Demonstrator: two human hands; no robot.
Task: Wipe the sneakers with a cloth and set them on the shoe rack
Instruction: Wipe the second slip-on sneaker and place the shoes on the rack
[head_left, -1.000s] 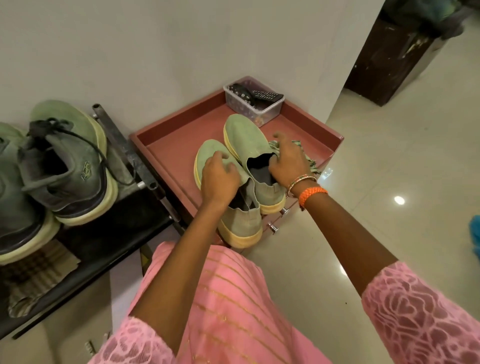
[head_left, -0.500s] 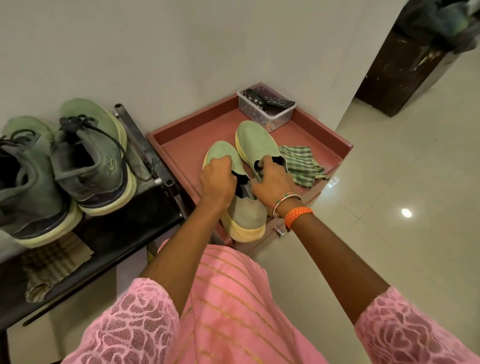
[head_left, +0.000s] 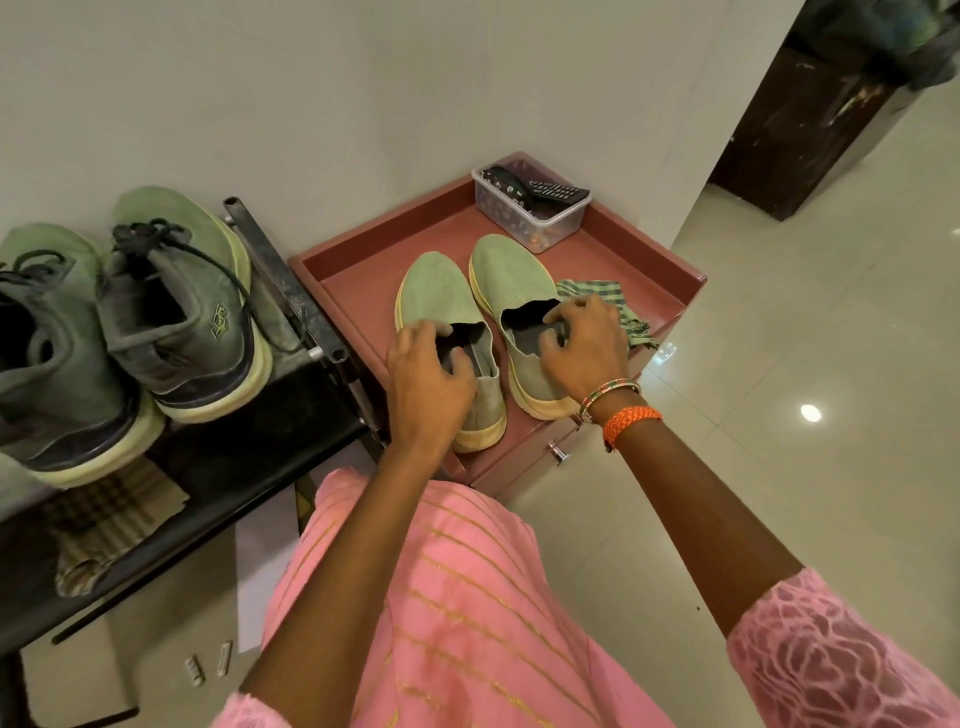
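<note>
Two pale green slip-on sneakers stand side by side on a reddish cabinet top (head_left: 363, 270). My left hand (head_left: 426, 384) grips the left slip-on (head_left: 436, 296) at its opening, fingers curled inside. The right slip-on (head_left: 511, 280) is held the same way by my right hand (head_left: 584, 345), with fingers hooked into its collar. A green checked cloth (head_left: 592, 291) lies just right of the shoes, partly hidden by my right hand. To the left, the black shoe rack (head_left: 218, 467) carries a pair of green laced sneakers (head_left: 176, 291).
A clear plastic box (head_left: 530, 213) with remotes sits at the cabinet's back corner. A folded checked cloth (head_left: 104, 525) lies on the rack's front. The white wall runs behind; pale floor tiles spread to the right, with a dark cabinet (head_left: 795, 119) far right.
My right hand left the cloth and moved onto the right slip-on's opening. My left hand slid back to the left slip-on's collar. The camera view shifted slightly left.
</note>
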